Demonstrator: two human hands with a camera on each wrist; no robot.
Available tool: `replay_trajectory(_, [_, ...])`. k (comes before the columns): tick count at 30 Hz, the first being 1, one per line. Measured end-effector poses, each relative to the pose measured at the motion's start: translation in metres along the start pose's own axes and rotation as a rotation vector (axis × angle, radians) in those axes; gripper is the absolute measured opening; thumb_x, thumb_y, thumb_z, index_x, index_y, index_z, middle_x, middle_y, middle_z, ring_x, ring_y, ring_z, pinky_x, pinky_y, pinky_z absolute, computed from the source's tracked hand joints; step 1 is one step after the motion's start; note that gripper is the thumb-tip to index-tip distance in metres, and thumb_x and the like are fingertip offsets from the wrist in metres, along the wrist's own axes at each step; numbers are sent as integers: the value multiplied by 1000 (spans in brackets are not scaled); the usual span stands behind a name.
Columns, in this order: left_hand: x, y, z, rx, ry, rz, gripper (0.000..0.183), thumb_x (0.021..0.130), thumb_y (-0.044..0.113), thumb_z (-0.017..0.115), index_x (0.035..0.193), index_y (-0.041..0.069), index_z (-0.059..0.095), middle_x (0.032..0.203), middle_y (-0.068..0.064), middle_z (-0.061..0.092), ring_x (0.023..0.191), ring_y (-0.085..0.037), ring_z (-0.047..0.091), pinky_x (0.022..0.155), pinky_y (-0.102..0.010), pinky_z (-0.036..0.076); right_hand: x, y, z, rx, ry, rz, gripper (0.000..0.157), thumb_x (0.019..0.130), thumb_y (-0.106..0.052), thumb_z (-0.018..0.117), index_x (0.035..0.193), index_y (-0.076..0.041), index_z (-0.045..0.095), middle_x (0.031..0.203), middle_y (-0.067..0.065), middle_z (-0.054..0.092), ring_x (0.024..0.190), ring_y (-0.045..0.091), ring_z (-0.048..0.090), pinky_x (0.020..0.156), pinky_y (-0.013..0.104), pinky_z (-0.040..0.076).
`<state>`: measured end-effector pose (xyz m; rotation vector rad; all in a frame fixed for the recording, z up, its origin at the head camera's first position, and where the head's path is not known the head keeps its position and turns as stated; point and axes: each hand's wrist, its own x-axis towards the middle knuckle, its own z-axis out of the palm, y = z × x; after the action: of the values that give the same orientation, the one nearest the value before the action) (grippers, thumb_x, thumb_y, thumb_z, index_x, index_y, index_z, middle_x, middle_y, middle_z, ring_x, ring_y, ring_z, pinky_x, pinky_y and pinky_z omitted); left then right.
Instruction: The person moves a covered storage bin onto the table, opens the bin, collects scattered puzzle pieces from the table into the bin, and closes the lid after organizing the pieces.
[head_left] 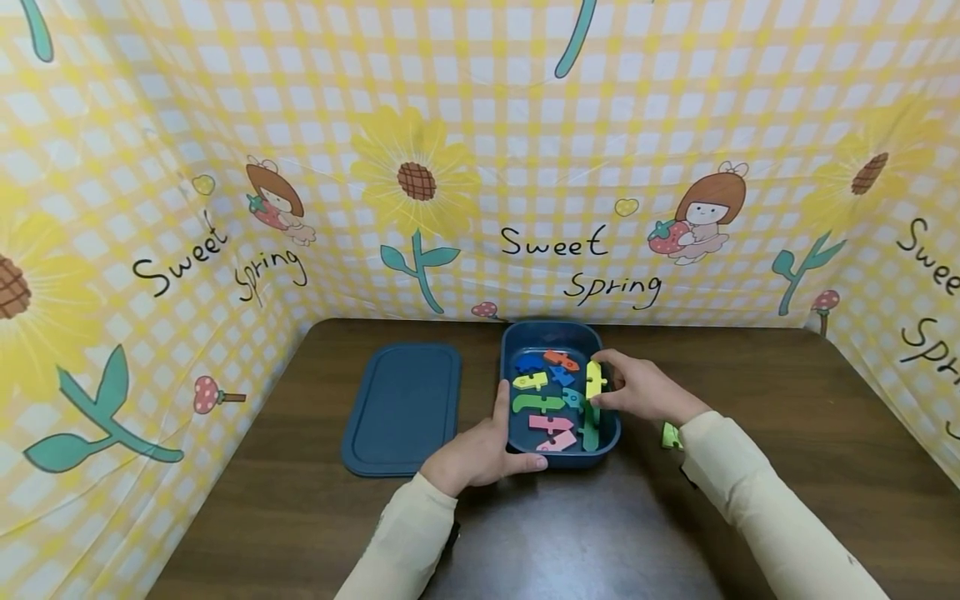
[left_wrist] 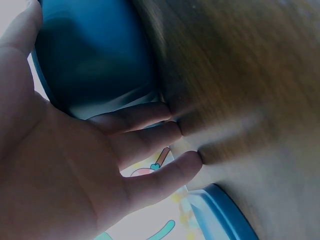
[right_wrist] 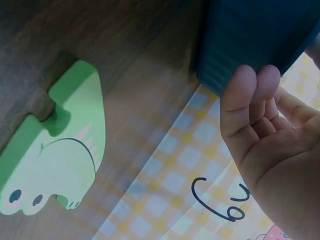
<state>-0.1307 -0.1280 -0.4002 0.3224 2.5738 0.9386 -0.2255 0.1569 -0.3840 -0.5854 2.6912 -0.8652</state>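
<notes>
A dark blue box [head_left: 551,333] stands on the table with several colourful puzzle pieces inside. My left hand [head_left: 480,450] steadies its front left corner, fingers straight along the left wall and thumb at the front rim. In the left wrist view three fingertips reach the wood beside the box [left_wrist: 100,55]. At the right wall, thumb and index finger of my right hand [head_left: 645,387] pinch a yellow puzzle piece [head_left: 594,380]. Just below it lies a dark green piece [head_left: 590,433]. The right wrist view hides the yellow piece behind the box wall [right_wrist: 250,40].
A dark blue lid [head_left: 405,408] lies flat left of the box. One light green crocodile-like puzzle piece [right_wrist: 60,150] is on the table by my right sleeve [head_left: 727,467]. Behind the table [head_left: 300,500] hangs a yellow checked cloth [head_left: 480,125].
</notes>
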Motion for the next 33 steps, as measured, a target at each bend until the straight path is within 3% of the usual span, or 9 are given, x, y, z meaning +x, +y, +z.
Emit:
replay_trajectory(13, [1,-2,0,5,4,-2,122,88,60,70,160,16,-18,149,-25,43,118,-35,59,98,-50,48,15,9,-4,-5,0,-38,73,88,-37,79,147,-8,46,86,10,53,73,23,51,59,36,41])
replay_trajectory(27, [1,-1,0,15,4,-23,123,87,64,69,160,18,-18,150,-24,42,118,-35,59,98,-50,48,29,14,-8,16,-48,9,72,89,-37,78,148,-10,45,88,12,52,68,25,54,58,36,49])
replay_trajectory(33, [1,0,0,23,-1,-39,122,87,64,69,161,19,-18,152,-24,40,120,-36,58,98,-51,48,32,15,-8,33,-65,30,73,90,-37,77,149,-11,43,93,13,53,74,26,55,61,36,51])
